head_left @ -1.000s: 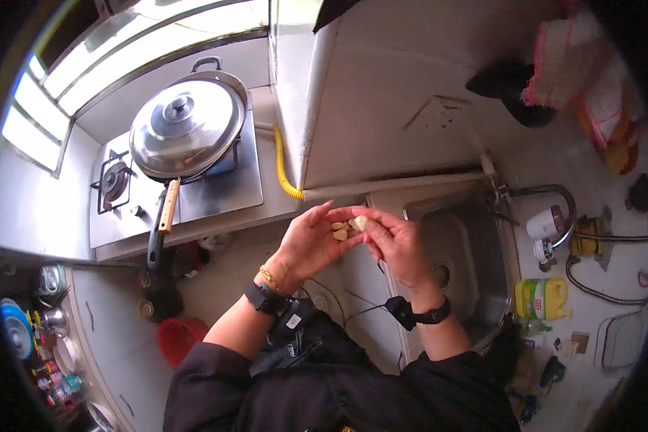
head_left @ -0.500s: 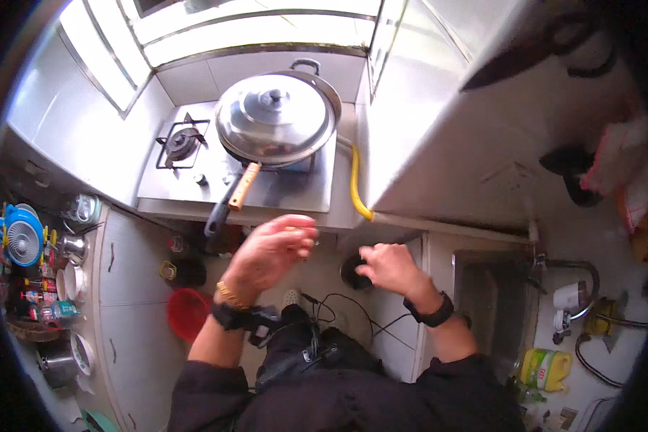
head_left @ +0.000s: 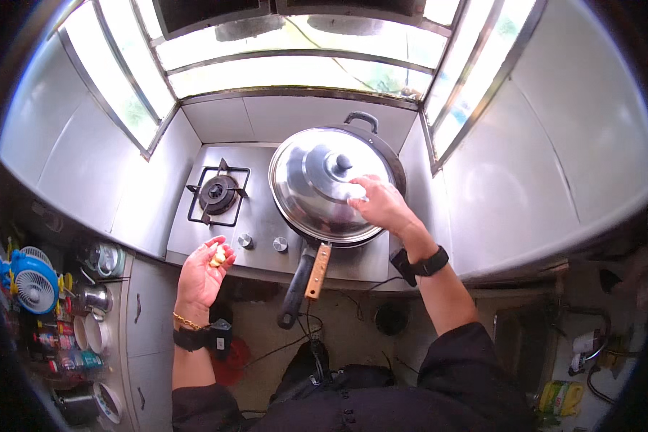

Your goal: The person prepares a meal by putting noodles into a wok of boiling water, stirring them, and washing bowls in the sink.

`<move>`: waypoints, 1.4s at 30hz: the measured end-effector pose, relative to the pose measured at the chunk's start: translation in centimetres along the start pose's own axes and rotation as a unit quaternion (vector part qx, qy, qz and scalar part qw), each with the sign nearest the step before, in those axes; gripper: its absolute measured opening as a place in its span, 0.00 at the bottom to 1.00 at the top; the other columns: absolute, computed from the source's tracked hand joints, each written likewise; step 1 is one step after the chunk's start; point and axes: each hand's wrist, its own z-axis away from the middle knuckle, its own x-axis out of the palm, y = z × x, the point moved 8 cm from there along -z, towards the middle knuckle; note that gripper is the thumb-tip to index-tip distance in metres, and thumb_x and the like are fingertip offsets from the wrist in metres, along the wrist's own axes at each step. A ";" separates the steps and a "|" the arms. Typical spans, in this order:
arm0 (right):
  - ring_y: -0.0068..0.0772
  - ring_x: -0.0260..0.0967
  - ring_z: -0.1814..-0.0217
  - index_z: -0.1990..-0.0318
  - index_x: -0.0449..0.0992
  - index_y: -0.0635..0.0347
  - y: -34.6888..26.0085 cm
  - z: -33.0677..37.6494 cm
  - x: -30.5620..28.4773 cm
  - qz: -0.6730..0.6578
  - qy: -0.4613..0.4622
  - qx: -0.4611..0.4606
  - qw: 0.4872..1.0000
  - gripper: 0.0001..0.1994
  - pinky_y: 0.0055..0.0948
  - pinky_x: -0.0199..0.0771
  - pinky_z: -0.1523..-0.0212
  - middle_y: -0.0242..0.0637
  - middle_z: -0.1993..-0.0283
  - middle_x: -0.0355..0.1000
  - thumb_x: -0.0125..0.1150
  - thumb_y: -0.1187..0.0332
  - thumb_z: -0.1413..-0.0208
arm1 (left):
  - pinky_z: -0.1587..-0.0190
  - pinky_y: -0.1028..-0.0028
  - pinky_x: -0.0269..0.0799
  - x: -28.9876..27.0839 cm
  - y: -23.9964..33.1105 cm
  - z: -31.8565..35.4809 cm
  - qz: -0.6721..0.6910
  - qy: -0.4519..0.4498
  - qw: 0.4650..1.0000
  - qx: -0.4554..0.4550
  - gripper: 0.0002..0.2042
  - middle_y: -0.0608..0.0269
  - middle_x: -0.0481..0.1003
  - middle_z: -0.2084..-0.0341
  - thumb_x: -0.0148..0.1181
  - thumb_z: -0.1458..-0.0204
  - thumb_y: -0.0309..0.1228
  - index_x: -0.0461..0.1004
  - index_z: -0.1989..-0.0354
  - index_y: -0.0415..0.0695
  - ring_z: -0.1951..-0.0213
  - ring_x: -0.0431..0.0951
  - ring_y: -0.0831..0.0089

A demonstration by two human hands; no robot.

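small home kitchen, steel gas stove (head_left: 266, 216) under a window (head_left: 288, 65), lidded frying pan (head_left: 331, 183), sink tap (head_left: 590, 345)

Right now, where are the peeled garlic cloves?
In the head view, the garlic cloves lie in the cupped left hand, low and left, at the stove's front edge near its knobs.

Both my sleeves are black. Left hand (head_left: 200, 277): gold bracelet, black wrist device. Right hand (head_left: 383, 206): black watch band with sensor.
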 end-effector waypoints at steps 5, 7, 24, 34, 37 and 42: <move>0.55 0.55 0.39 0.42 0.63 0.51 2.1 -6.0 2.2 -0.002 0.053 -0.018 0.998 0.25 0.38 0.57 0.40 0.57 0.39 0.54 0.55 0.66 0.51 | 0.57 0.70 0.73 1.0 -0.2 -5.2 -0.023 -0.043 0.998 -0.024 0.12 0.54 0.71 0.67 0.44 0.45 0.25 0.64 0.54 0.32 0.64 0.74 0.67; 0.55 0.58 0.41 0.43 0.64 0.51 1.1 -7.7 3.0 0.035 0.053 -0.031 0.998 0.24 0.39 0.59 0.42 0.56 0.40 0.55 0.55 0.66 0.51 | 0.57 0.70 0.73 1.2 -0.4 -6.6 -0.026 -0.045 0.998 -0.039 0.12 0.55 0.71 0.67 0.44 0.45 0.25 0.64 0.54 0.33 0.64 0.74 0.68; 0.30 0.72 0.63 0.59 0.70 0.63 2.0 4.2 -9.7 -0.122 0.312 0.076 0.939 0.12 0.26 0.73 0.64 0.40 0.61 0.71 0.62 0.76 0.53 | 0.58 0.74 0.62 13.5 -9.4 -18.8 -0.101 -0.178 0.973 -0.108 0.22 0.65 0.65 0.69 0.47 0.44 0.49 0.68 0.59 0.38 0.65 0.64 0.77; 0.28 0.70 0.66 0.63 0.71 0.64 3.8 6.4 -9.6 -0.111 0.292 0.077 0.947 0.11 0.25 0.71 0.63 0.38 0.65 0.70 0.61 0.77 0.56 | 0.57 0.78 0.67 16.8 2.4 -7.1 -0.274 -0.176 0.908 0.262 0.13 0.61 0.75 0.62 0.53 0.46 0.31 0.72 0.58 0.34 0.62 0.73 0.76; 0.33 0.71 0.64 0.63 0.72 0.63 3.0 5.8 -9.7 -0.113 0.275 0.067 0.952 0.12 0.27 0.71 0.61 0.41 0.65 0.70 0.62 0.75 0.57 | 0.63 0.81 0.66 12.5 1.1 -3.2 -0.481 -0.206 0.831 0.191 0.08 0.69 0.74 0.71 0.52 0.46 0.29 0.74 0.62 0.38 0.67 0.70 0.83; 0.50 0.69 0.59 0.61 0.73 0.57 0.5 2.3 -8.2 0.048 0.215 0.041 0.975 0.14 0.37 0.68 0.56 0.47 0.62 0.69 0.61 0.70 0.58 | 0.67 0.81 0.66 6.2 -1.8 -1.2 -0.495 -0.177 0.836 0.160 0.08 0.69 0.73 0.73 0.54 0.47 0.28 0.74 0.63 0.36 0.71 0.68 0.84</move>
